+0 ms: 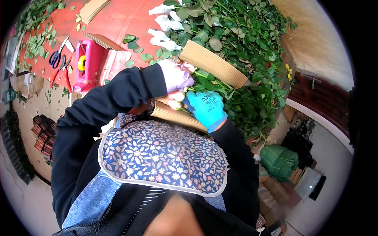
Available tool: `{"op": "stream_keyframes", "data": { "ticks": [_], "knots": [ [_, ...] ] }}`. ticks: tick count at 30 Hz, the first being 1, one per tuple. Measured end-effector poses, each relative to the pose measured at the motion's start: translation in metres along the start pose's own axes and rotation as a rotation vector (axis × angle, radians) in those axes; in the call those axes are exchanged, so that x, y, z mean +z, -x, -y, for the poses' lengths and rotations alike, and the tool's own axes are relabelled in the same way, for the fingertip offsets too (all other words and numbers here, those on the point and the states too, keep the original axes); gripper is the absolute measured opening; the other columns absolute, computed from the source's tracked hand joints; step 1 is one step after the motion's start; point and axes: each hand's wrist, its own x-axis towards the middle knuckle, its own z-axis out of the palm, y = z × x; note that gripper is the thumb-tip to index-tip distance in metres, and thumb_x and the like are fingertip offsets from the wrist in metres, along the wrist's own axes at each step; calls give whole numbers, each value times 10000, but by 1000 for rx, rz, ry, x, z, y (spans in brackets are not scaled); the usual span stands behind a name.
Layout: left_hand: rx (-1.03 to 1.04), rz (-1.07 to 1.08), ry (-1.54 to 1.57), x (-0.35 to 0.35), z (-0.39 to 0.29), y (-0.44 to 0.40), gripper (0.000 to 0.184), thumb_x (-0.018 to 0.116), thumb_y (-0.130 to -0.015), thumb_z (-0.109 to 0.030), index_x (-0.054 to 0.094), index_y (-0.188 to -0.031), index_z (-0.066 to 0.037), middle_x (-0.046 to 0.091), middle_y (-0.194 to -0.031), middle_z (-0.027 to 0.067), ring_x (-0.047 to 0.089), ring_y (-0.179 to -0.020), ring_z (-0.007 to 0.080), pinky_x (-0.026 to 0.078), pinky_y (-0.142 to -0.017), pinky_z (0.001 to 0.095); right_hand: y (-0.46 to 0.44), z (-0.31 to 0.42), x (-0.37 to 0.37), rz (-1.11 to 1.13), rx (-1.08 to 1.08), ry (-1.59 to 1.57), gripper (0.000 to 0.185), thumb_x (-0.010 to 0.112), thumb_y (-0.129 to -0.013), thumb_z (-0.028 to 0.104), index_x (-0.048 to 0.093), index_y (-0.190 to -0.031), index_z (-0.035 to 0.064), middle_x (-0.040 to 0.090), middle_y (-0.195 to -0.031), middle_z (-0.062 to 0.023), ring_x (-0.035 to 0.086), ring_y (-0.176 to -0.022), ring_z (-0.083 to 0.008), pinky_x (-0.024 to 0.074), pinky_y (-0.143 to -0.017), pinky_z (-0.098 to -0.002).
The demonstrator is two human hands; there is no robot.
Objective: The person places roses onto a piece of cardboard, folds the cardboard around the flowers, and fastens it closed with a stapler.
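Pale pink roses (174, 103) lie on corrugated cardboard, their leafy stems running to the upper right. My left hand (177, 75), in a pale lavender glove, is closed around the bunch near the blooms; its fingertips are partly hidden. Below and to the right, my right hand (205, 108) wears a bright blue glove with dark print and curls over the stems just beneath the heads. One cardboard flap (214, 63) stands up beyond the hands. The nearer cardboard part (177, 115) lies between the hands and my floral apron (161, 155).
Leafy rose stems (252, 51) pile up at the right of the red table (130, 17). White-netted blooms (167, 23) lie at the far side. A pink tape dispenser (87, 65), scissors (59, 53) and red-handled pruners (61, 72) sit at left. A green bundle (278, 160) rests lower right.
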Motion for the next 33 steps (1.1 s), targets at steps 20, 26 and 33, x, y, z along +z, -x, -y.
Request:
{"op": "stream_keyframes", "data": {
  "ticks": [20,26,33],
  "knots": [
    [4,-16,18,-10,-11,0,154,702,-770,-155,618,-874,-79,627,-840,102,675,-783,271,540,-595,399,20,13,-23,-146,-35,-199,145,604,-869,256,598,-811,123,605,-606,-61,626,-544,-265,482,-522,-407],
    [-16,21,35,-10,-9,-1,144,698,-758,-144,619,-863,-85,612,-824,102,674,-776,275,540,-587,398,8,3,-15,-18,-147,-201,147,571,-898,256,627,-850,129,606,-611,-55,612,-539,-268,462,-486,-427],
    [83,-214,98,0,-14,14,193,690,-767,-157,546,-882,-100,592,-833,92,657,-785,274,531,-570,402,3,7,-7,79,-215,76,92,593,-825,179,665,-876,153,590,-598,-36,614,-548,-235,416,-445,-401]
  ]
}}
